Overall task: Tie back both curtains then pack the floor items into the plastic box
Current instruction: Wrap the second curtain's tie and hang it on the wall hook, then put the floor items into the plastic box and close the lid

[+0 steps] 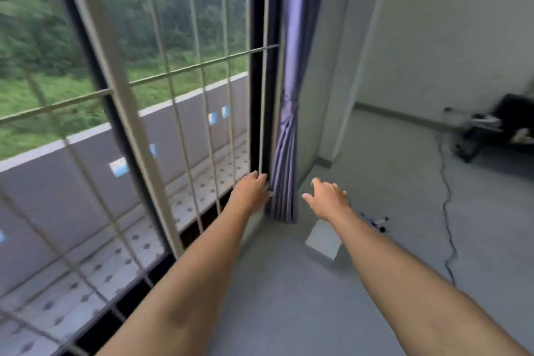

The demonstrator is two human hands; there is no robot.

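A purple curtain (289,124) hangs at the right side of the window, gathered in at a tie about halfway down and fanning out below it. My left hand (251,189) reaches to the curtain's lower left edge, fingers apart, touching or just short of the folds. My right hand (328,196) is stretched out open to the right of the curtain, holding nothing. On the floor under my right forearm lies a small pale box (322,240). A small dark and white item (378,222) lies just beyond it, too blurred to name. No plastic box shows.
A barred window (161,75) fills the left, with a tiled ledge outside. A white wall corner (341,95) stands behind the curtain. A black cable (446,205) runs across the grey floor to dark equipment (497,127) at the far right.
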